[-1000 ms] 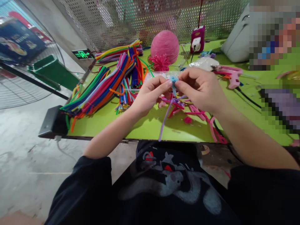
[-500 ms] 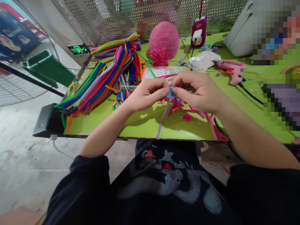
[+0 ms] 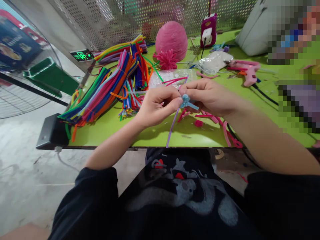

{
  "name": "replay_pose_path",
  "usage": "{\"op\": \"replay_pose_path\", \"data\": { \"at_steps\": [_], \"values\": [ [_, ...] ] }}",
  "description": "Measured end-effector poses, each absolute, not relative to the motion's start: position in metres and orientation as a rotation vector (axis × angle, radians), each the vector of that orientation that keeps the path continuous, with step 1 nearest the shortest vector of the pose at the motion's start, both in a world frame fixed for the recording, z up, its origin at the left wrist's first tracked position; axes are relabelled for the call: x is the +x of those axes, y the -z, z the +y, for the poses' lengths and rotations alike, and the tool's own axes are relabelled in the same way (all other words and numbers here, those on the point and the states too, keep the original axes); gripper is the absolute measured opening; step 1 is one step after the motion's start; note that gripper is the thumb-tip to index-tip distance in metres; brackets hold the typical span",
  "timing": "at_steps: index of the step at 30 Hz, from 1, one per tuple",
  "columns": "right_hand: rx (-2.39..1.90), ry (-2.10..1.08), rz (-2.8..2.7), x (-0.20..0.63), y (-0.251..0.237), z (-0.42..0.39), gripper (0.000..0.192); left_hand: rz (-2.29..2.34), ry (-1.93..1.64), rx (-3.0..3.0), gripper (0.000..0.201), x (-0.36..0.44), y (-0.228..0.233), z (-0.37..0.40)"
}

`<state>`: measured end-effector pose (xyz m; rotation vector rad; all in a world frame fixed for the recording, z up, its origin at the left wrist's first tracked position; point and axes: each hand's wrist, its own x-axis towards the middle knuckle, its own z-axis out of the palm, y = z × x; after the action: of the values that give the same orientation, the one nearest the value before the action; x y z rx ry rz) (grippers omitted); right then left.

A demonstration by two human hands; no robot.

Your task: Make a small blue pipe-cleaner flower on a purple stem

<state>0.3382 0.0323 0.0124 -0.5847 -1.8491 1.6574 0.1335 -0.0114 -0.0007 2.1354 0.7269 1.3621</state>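
Observation:
Between my two hands, above the green table [image 3: 150,136], is a small twisted piece of light blue pipe cleaner [image 3: 185,100] with a short straight end sticking out to the right. My left hand [image 3: 160,104] pinches it between thumb and fingers from the left. Bent fingers of my right hand [image 3: 208,96] close on its right side, partly hidden behind it. A purple pipe cleaner [image 3: 172,128] runs from under the blue piece to the table's front edge. Pink pipe cleaner scraps [image 3: 212,117] lie below my right hand.
Bundles of coloured pipe cleaners [image 3: 110,86] lie at the left. Toward the back stand a pink ball [image 3: 171,39] and a looped pink flower [image 3: 168,60]. A pink glue gun [image 3: 250,71] with a black cable rests at the right, beside a clear plastic bag [image 3: 212,62].
The blue piece has turned, so its short end now shows pointing right. My right hand has shifted and its fingers have moved behind the piece. The camera view has shifted slightly.

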Motion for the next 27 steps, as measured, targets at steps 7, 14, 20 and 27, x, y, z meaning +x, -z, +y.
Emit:
{"op": "replay_pose_path", "data": {
  "at_steps": [7,14,20,27],
  "values": [
    [-0.637,-0.944,-1.965,0.349,-0.025,0.019,0.018,0.802,-1.465,1.979,0.041,0.134,0.011,-0.004],
    [-0.681,-0.920,-2.062,0.351,-0.028,0.015,0.016,0.853,-1.346,2.015,0.042,0.130,0.009,-0.005],
    [-0.687,-1.098,-2.045,0.351,-0.028,0.014,0.026,0.912,-1.226,2.283,0.052,0.124,-0.002,-0.003],
    [-0.703,-1.357,-1.688,0.339,-0.017,0.003,0.019,1.001,-1.390,2.259,0.054,0.132,0.003,-0.013]
  ]
}}
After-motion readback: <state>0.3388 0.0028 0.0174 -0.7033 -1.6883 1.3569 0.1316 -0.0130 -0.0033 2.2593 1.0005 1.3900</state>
